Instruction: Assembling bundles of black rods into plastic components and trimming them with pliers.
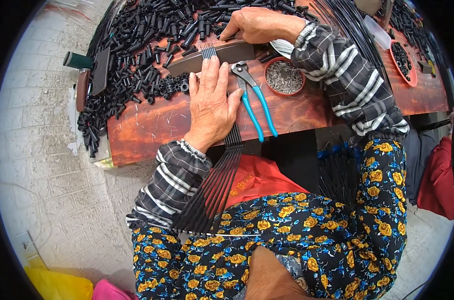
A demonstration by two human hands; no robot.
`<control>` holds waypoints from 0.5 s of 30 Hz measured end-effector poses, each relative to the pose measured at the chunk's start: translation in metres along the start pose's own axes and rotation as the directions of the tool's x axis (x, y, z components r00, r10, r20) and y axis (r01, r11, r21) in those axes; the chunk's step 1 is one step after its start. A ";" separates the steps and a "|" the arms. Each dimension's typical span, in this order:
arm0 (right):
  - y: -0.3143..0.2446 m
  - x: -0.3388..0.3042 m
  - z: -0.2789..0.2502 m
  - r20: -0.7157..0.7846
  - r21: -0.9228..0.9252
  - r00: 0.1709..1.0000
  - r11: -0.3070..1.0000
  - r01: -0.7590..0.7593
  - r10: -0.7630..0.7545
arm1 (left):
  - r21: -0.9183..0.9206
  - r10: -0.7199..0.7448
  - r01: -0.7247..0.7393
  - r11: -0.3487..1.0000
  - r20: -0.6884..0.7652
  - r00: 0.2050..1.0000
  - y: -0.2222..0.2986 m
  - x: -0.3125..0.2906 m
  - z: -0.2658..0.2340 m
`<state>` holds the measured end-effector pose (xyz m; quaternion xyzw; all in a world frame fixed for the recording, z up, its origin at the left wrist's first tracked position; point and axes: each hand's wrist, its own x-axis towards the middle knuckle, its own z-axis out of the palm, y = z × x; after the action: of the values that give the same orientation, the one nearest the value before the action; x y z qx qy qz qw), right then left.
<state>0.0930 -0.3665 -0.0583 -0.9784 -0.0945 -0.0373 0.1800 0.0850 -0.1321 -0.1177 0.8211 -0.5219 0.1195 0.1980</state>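
My left hand (210, 102) lies with its fingers stretched over a row of thin black rods (207, 190), pressing them on the table edge. Pale thin tips (208, 50) of the rods show past its fingertips, on a long brown bar (232, 56). From there the rods fan out down to my lap, their thicker ends level with a thin white rod (239, 235). Beyond the bar my right hand (264, 25) is curled, its index finger and thumb pinched close to loose black parts; what they hold is hidden. Pliers with blue handles (257, 107) lie beside my left hand.
A round red dish (285, 76) holds small silvery pieces. Loose black tubular parts (142, 50) heap over the far left of the reddish wooden table (157, 125). Bundled black rods (352, 30) and an orange tray (403, 62) are at the right.
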 end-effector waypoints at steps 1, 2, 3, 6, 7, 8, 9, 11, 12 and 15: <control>0.002 0.000 0.001 0.001 0.000 1.000 1.000 -0.001 0.001 | -0.005 0.003 -0.003 1.000 -0.003 1.000 0.000 0.000 0.001; 0.001 0.002 0.003 -0.004 0.020 1.000 1.000 0.023 -0.023 | -0.005 0.003 -0.003 1.000 -0.007 1.000 0.000 0.000 0.001; 0.000 0.003 0.004 -0.009 0.039 0.999 0.998 0.046 -0.046 | -0.002 0.001 -0.001 1.000 -0.008 1.000 0.000 0.000 0.000; -0.005 0.005 0.000 0.033 0.085 0.999 0.996 0.032 -0.035 | 0.003 -0.013 0.013 1.000 0.016 1.000 -0.002 -0.002 -0.001; -0.006 0.006 0.001 0.033 0.086 0.999 0.996 0.036 -0.039 | 0.001 -0.013 0.013 1.000 0.012 1.000 -0.002 -0.002 -0.001; -0.006 0.006 0.001 0.026 0.087 0.998 0.995 0.049 -0.051 | -0.003 -0.011 0.011 1.000 0.010 1.000 -0.002 -0.002 0.000; -0.005 0.006 0.002 0.019 0.088 0.998 0.994 0.062 -0.064 | -0.003 -0.011 0.011 1.000 0.009 1.000 -0.002 -0.001 0.000; 0.000 0.011 0.007 0.004 0.094 0.996 0.991 0.092 -0.093 | -0.004 -0.011 0.011 1.000 0.009 1.000 -0.001 -0.001 0.000; 0.003 0.014 0.010 -0.011 0.099 0.992 0.987 0.123 -0.122 | -0.003 -0.013 0.013 1.000 0.010 1.000 -0.001 -0.001 0.000; 0.002 0.017 0.012 -0.025 0.078 0.994 0.991 0.111 -0.110 | -0.005 -0.002 0.002 1.000 0.001 1.000 -0.001 -0.001 -0.001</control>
<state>0.1100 -0.3611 -0.0681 -0.9634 -0.1481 -0.0534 0.2170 0.0855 -0.1310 -0.1175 0.8210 -0.5216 0.1177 0.2001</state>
